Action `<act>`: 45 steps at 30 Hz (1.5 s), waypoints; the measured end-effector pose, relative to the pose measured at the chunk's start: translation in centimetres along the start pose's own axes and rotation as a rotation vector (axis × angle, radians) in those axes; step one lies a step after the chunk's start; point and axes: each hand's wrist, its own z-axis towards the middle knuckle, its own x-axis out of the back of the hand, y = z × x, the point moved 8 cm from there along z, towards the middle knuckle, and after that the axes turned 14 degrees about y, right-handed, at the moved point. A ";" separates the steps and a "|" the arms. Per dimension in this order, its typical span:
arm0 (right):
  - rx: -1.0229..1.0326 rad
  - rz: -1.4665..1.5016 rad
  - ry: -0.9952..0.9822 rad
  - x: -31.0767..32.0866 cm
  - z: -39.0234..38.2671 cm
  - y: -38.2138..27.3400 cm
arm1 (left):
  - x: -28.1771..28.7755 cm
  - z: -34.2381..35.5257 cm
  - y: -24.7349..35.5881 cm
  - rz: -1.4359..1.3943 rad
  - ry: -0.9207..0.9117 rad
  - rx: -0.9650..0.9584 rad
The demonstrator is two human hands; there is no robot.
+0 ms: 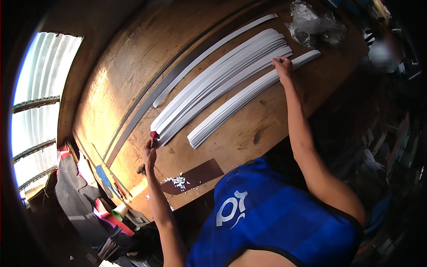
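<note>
Long white strips lie across the wooden table in a wide, fanned bundle (222, 73), with a narrower, tidier stack (240, 107) on its near side. At the left end of the wide bundle, my left hand (150, 154) is closed around a small red-topped thing (154, 135) whose kind I cannot make out. My right hand (283, 69) is at the right end of the strips, between the bundle and the stack. Its fingers are pinched together at a small dark object (279, 61), too small to name. Whether either hand presses on the strips is unclear.
A single white strip (213, 48) and a long grey strip (133, 123) lie beyond the bundle. White clippings (179, 181) are scattered over a dark brown board (207, 171) at the near edge. Crumpled clear plastic (313, 24) sits far right; sheet scraps (73, 191) hang left.
</note>
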 end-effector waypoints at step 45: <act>1.381 -0.613 -1.218 -3.1 -52.0 2.3 | -2.9 -29.5 -5.0 -0.294 0.364 -0.199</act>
